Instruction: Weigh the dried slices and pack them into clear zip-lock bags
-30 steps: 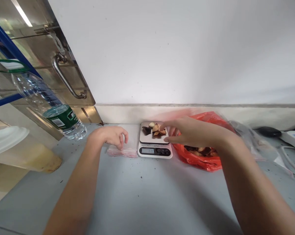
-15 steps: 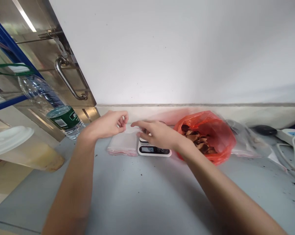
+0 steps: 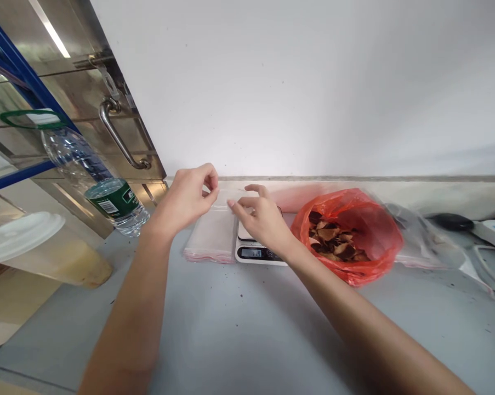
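Note:
My left hand pinches the edge of a clear plastic bag between thumb and fingertips. Opposite it, my right hand has its thumb and a finger closed at the bag's other side, with another finger stretched out above. The bag is thin and see-through, so its outline is hard to make out. Beneath it lies a stack of clear plastic bags with pinkish edges. Partly under my right hand stands a white digital scale with a lit display; the hand hides much of its top.
To the right, an open red plastic bag holds dry brown pieces. More clear bags, a black mouse and white cables lie beyond. On the left are a water bottle and a lidded plastic container. A white wall rises behind.
Both hands have come onto the clear plastic bag and hold it up over the stack. My left hand rose slightly, and more of the scale's top shows. The view shifted a little.

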